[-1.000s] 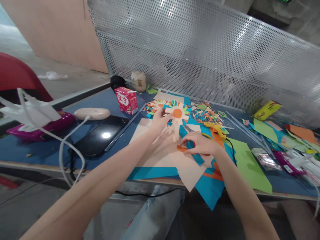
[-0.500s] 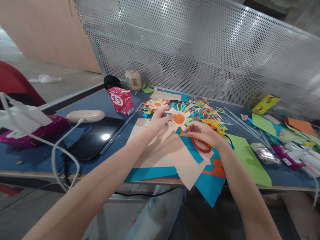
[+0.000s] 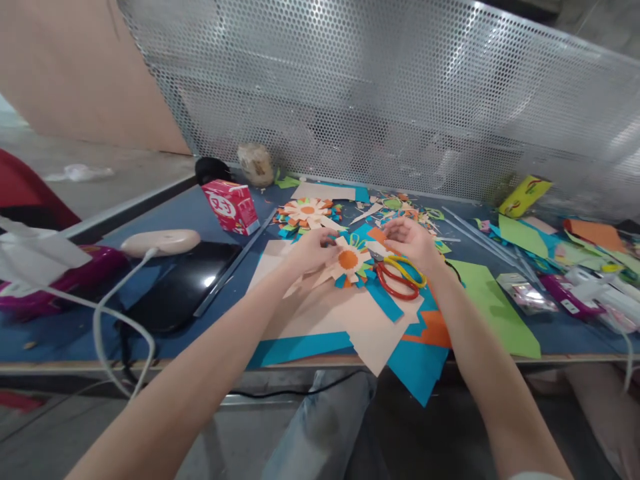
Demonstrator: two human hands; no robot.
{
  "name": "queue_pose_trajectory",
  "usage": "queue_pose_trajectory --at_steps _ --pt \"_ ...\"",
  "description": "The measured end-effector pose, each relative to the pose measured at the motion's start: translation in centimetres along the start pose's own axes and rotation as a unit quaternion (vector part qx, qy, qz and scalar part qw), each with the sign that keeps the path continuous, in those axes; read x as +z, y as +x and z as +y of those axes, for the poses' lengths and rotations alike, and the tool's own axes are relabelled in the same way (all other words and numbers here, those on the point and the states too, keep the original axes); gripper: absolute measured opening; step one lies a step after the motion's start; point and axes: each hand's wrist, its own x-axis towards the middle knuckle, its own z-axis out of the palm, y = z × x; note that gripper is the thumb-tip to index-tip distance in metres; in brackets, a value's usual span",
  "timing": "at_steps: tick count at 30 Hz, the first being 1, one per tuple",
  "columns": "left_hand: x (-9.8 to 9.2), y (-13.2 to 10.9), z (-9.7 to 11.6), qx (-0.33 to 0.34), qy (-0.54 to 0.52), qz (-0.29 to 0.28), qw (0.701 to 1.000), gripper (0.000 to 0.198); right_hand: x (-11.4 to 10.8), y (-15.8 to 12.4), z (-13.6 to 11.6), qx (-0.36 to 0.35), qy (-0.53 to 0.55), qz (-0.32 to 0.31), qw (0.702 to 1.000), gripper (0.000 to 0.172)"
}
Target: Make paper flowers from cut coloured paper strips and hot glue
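A layered paper flower [image 3: 349, 259] with an orange centre, pale peach petals and green loops is tilted toward me above loose sheets. My left hand [image 3: 313, 252] is closed at its left edge, fingertips partly hidden by the petals. To the right, my right hand [image 3: 414, 243] has bent fingers around an orange paper strip [image 3: 379, 235]; how firmly it grips is hard to see. Just below that hand lie scissors [image 3: 399, 279] with red and yellow handles. Underneath are a peach sheet [image 3: 330, 310] and blue paper [image 3: 300, 348].
Behind the hands lies another paper flower [image 3: 308, 211], with paper scraps [image 3: 400, 210] beside it. A pink box [image 3: 231, 207], a phone [image 3: 185, 287] and a corded white device [image 3: 160, 243] stand left. Green paper [image 3: 493, 310] lies right. A perforated metal panel [image 3: 350, 100] closes the back.
The flower has come down and nearer to me with my left hand. My right hand has moved up and away from its petals, with the orange strip; more of the scissors shows.
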Motion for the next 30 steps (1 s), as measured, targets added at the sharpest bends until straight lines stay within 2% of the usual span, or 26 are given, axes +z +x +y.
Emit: queue_pose_trajectory --at_steps 2,4,6,8,10,13,15,16,18,19,21,23,24,26,30 --pt "-0.1 -0.3 0.3 0.072 0.073 0.067 0.992 0.048 0.3 0.0 0.1 -0.001 -0.002 0.004 1.000 0.031" --pt "-0.1 -0.6 0.9 0.145 0.090 0.116 0.978 0.047 0.8 -0.2 0.0 -0.008 -0.003 0.010 1.000 0.029" --pt "0.2 -1.1 1.7 0.182 0.036 0.086 0.979 0.042 1.5 -0.5 -0.1 -0.009 -0.004 0.005 1.000 0.029" --pt "0.9 -1.6 2.5 0.167 -0.024 0.037 0.985 0.039 2.4 -0.9 -0.2 -0.001 -0.003 -0.007 1.000 0.030" --pt "1.6 -2.0 2.9 0.145 -0.075 0.028 0.986 0.031 3.3 -1.3 -0.3 0.007 -0.007 -0.015 1.000 0.031" --pt "2.3 -2.1 3.0 0.123 -0.127 0.049 0.983 0.024 3.4 -1.4 -0.2 0.006 -0.062 -0.041 0.997 0.029" --pt "2.3 -1.9 2.9 0.103 -0.167 0.075 0.978 0.024 2.3 -1.1 -0.2 -0.008 -0.167 -0.022 0.986 0.023" --pt "2.3 -1.7 2.8 0.089 -0.195 0.085 0.973 0.025 1.5 -0.8 -0.1 -0.017 -0.246 0.026 0.969 0.020" --pt "2.2 -1.4 2.6 0.063 -0.250 0.094 0.962 0.026 -0.5 -0.5 0.1 -0.007 -0.406 0.142 0.903 0.018" --pt "2.1 -1.2 2.4 0.054 -0.267 0.093 0.958 0.025 -1.3 -0.4 0.3 0.032 -0.472 0.188 0.861 0.023" --pt "2.0 -0.9 2.2 0.049 -0.281 0.094 0.954 0.023 -2.6 -0.4 0.8 0.151 -0.552 0.252 0.781 0.048" --pt "2.0 -0.8 2.0 0.056 -0.275 0.097 0.955 0.024 -3.2 -0.5 1.4 0.259 -0.572 0.259 0.734 0.067" --pt "1.9 -0.7 1.9 0.058 -0.272 0.103 0.955 0.026 -3.2 -0.5 1.7 0.293 -0.577 0.246 0.722 0.073" --pt "1.8 -0.6 1.8 0.047 -0.271 0.129 0.953 0.029 -3.1 -0.4 2.2 0.331 -0.585 0.211 0.710 0.074" --pt "1.5 -0.3 1.6 0.000 -0.308 0.180 0.934 0.034 -3.2 -0.1 2.4 0.350 -0.580 0.190 0.710 0.058"
